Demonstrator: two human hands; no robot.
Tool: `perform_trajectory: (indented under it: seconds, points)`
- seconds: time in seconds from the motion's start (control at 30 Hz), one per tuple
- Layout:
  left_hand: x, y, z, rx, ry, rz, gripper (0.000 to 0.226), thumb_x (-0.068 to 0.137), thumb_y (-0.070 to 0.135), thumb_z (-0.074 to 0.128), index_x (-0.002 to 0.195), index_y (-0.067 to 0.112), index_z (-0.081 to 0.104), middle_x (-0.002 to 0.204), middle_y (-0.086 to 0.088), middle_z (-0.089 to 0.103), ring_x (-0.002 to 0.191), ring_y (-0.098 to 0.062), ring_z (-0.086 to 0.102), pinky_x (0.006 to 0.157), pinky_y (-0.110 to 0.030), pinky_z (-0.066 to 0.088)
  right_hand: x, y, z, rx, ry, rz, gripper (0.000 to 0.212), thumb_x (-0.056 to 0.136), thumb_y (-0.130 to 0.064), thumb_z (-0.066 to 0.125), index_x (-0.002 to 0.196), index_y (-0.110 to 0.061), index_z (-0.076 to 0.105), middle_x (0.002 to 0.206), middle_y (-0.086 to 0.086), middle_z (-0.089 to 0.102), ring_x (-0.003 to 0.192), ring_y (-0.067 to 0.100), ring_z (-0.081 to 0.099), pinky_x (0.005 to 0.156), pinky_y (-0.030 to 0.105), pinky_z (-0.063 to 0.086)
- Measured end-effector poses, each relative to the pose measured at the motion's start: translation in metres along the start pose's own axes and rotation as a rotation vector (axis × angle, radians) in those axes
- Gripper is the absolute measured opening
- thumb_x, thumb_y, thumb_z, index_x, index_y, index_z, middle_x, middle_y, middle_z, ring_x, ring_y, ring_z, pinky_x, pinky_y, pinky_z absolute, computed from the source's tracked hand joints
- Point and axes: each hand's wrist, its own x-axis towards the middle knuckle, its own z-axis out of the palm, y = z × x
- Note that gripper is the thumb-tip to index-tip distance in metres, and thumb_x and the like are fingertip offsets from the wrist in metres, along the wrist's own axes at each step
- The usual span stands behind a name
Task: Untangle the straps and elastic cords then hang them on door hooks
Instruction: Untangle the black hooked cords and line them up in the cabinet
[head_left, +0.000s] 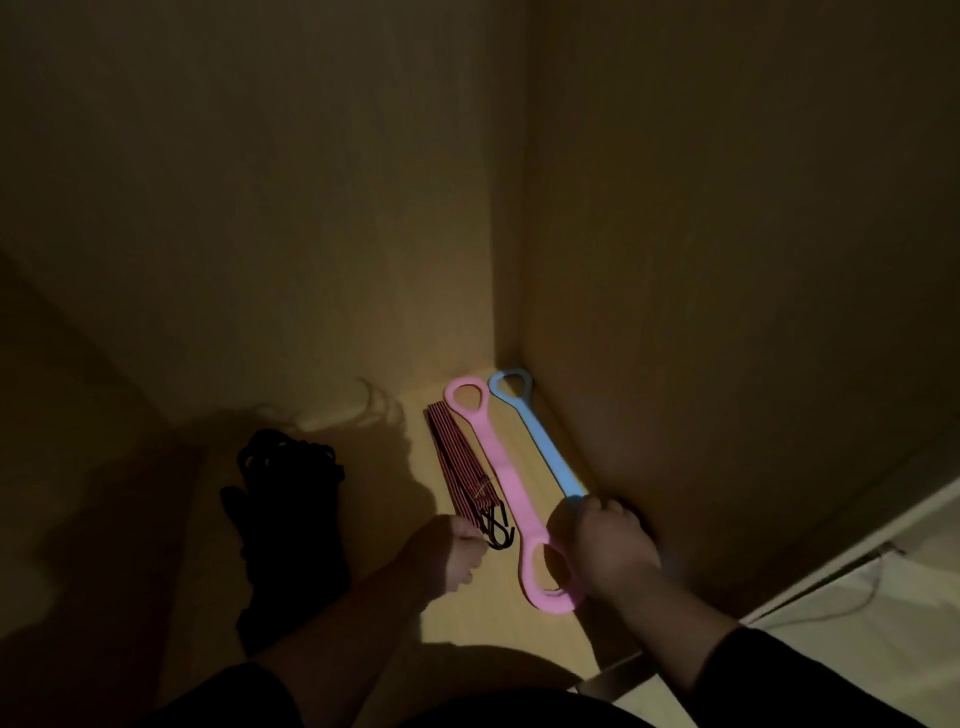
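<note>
A bundle of dark red elastic cords (457, 457) with black hooks (496, 527) lies on the pale floor in a dim corner. My left hand (454, 551) grips the bundle's near end by the hooks. Beside it lies a pink strap (498, 473) with a loop at each end. A blue strap (535, 431) runs along the right wall. My right hand (605, 545) holds the blue strap's near end, which is hidden in my fist. A black tangle of cords or straps (288, 504) lies in shadow to the left.
Two tan walls (675, 260) meet at the corner just behind the straps. A lighter floor strip with a thin white cable (852, 603) lies at the right. My own shadow covers the floor at the left and front.
</note>
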Motion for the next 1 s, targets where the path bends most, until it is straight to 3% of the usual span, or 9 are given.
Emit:
perform_trajectory:
  seconds: [0.1, 0.2, 0.3, 0.37, 0.5, 0.63, 0.8, 0.9, 1.0]
  points:
    - [0.001, -0.007, 0.006, 0.077, -0.005, 0.045, 0.015, 0.095, 0.024, 0.056, 0.102, 0.012, 0.063, 0.09, -0.001, 0.065, 0.074, -0.009, 0.059, 0.062, -0.018, 0.047, 0.0, -0.004, 0.0, -0.038, 0.017, 0.008, 0.05, 0.09, -0.032, 0.063, 0.13, -0.01, 0.042, 0.126, 0.011, 0.053, 0.114, 0.026, 0.055, 0.088, 0.034, 0.051]
    - [0.002, -0.003, 0.008, 0.041, 0.005, -0.002, 0.023, 0.097, 0.022, 0.054, 0.115, 0.009, 0.061, 0.096, -0.002, 0.064, 0.075, -0.007, 0.057, 0.059, -0.014, 0.044, 0.005, -0.011, -0.009, -0.089, 0.012, 0.015, 0.05, 0.092, -0.035, 0.062, 0.13, -0.007, 0.044, 0.126, 0.012, 0.054, 0.113, 0.025, 0.056, 0.09, 0.034, 0.051]
    - [0.003, 0.002, 0.005, -0.023, -0.015, -0.071, 0.029, 0.098, 0.018, 0.053, 0.123, 0.003, 0.058, 0.097, -0.004, 0.064, 0.072, -0.005, 0.057, 0.055, -0.013, 0.046, 0.014, -0.015, -0.021, 0.02, -0.033, -0.004, 0.029, 0.099, -0.036, 0.049, 0.107, -0.01, 0.061, 0.104, 0.005, 0.065, 0.098, 0.021, 0.064, 0.086, 0.034, 0.054]
    - [-0.003, 0.004, 0.0, -0.091, -0.013, -0.076, 0.025, 0.098, 0.014, 0.053, 0.119, 0.003, 0.059, 0.106, -0.011, 0.065, 0.079, -0.01, 0.062, 0.062, -0.022, 0.052, 0.02, -0.02, -0.029, 0.21, -0.089, 0.032, 0.035, 0.099, -0.039, 0.046, 0.09, -0.013, 0.066, 0.087, 0.003, 0.071, 0.082, 0.018, 0.068, 0.078, 0.035, 0.057]
    - [-0.006, -0.009, -0.014, -0.351, 0.211, 0.097, 0.017, 0.095, 0.009, 0.054, 0.083, 0.012, 0.066, 0.075, -0.003, 0.064, 0.06, -0.011, 0.057, 0.057, -0.025, 0.044, 0.032, -0.036, -0.058, 0.461, -0.016, -0.003, 0.029, 0.101, -0.032, 0.046, 0.087, -0.011, 0.062, 0.085, 0.007, 0.07, 0.08, 0.022, 0.068, 0.077, 0.037, 0.057]
    - [-0.008, 0.004, -0.037, -0.548, 0.355, 0.302, 0.022, 0.093, -0.003, 0.055, 0.076, 0.008, 0.063, 0.06, 0.0, 0.059, 0.05, -0.01, 0.053, 0.047, -0.018, 0.04, 0.03, -0.064, -0.1, 0.733, 0.268, -0.19, 0.012, 0.094, -0.028, 0.053, 0.093, -0.018, 0.06, 0.088, 0.002, 0.065, 0.085, 0.025, 0.064, 0.071, 0.035, 0.048]
    - [-0.023, 0.039, -0.071, -0.556, 0.395, 0.593, 0.011, 0.09, 0.002, 0.063, 0.095, 0.011, 0.059, 0.085, -0.001, 0.058, 0.075, -0.008, 0.055, 0.07, -0.021, 0.045, 0.013, -0.095, -0.153, 0.902, 0.311, -0.377, 0.014, 0.092, -0.03, 0.054, 0.091, -0.017, 0.058, 0.084, 0.01, 0.064, 0.077, 0.028, 0.065, 0.068, 0.044, 0.053]
    - [-0.039, 0.068, -0.085, -0.582, 0.405, 0.714, 0.04, 0.075, 0.022, 0.075, 0.11, 0.022, 0.055, 0.107, 0.0, 0.059, 0.095, -0.011, 0.056, 0.079, -0.027, 0.047, -0.009, -0.109, -0.18, 0.945, 0.203, -0.561, 0.021, 0.09, -0.035, 0.06, 0.089, -0.014, 0.059, 0.07, 0.003, 0.056, 0.057, 0.015, 0.057, 0.057, 0.037, 0.046]
    - [-0.06, 0.091, -0.097, -0.552, 0.158, 0.831, 0.059, 0.077, 0.021, 0.073, 0.13, 0.011, 0.049, 0.127, -0.018, 0.057, 0.114, -0.032, 0.059, 0.088, -0.048, 0.05, -0.033, -0.122, -0.196, 0.901, 0.111, -0.7, 0.028, 0.083, -0.042, 0.067, 0.088, -0.015, 0.061, 0.073, 0.009, 0.059, 0.063, 0.024, 0.061, 0.06, 0.044, 0.05]
